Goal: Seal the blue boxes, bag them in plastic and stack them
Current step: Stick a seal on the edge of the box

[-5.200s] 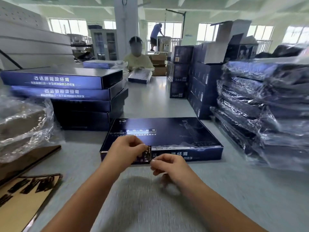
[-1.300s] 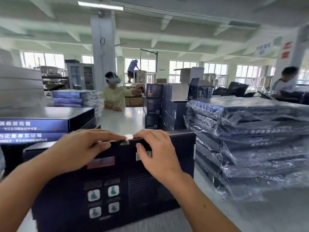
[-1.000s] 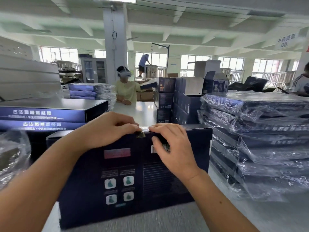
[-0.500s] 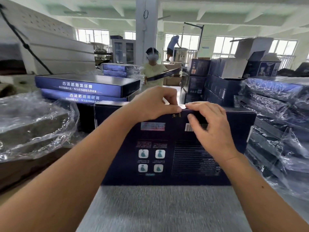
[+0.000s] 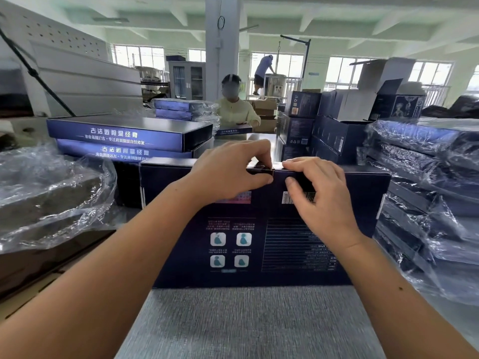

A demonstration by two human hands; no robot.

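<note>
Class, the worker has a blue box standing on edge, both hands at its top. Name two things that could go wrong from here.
1. The blue box stands on edge on the table, steadied only by the left hand and right hand pinching its top edge; if released, it could topple.
2. The seal sticker folds over that edge; uneven pressure might leave it creased.

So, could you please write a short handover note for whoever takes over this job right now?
Left hand pinches the seal sticker onto the top edge of the blue box, which stands on edge on the table.
Right hand grips that edge beside it.
Done: bagged stack at right.
To do: finish this seal, bag it, stack it; unbagged boxes wait at left.
</note>
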